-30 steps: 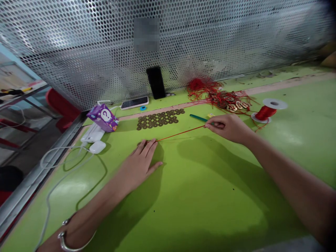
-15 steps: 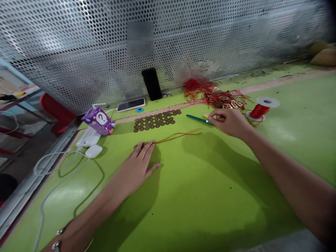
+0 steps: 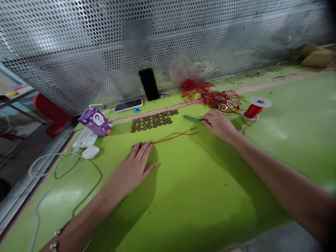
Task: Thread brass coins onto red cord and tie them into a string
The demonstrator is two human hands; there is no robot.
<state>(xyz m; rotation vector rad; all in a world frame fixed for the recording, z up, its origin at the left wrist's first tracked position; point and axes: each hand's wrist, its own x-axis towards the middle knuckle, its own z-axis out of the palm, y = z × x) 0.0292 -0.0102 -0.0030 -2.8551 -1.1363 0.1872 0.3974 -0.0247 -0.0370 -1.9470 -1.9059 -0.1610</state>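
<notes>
Cord (image 3: 184,133): no longer stretching taut, its strands now lying slack and crossing on the bench (image 3: 183,196).
Right hand (image 3: 218,122): no longer pulling it, fingers now lowering over the green tool (image 3: 192,118).

The left hand (image 3: 135,169) pins down a red cord (image 3: 181,133).

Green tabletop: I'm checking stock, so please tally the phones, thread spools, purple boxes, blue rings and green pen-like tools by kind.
Phones: 2 (black phone, white-edged phone)
Red thread spool: 1
Purple box: 1
Blue ring: 1
Green pen-like tool: 1
Total: 6
</notes>
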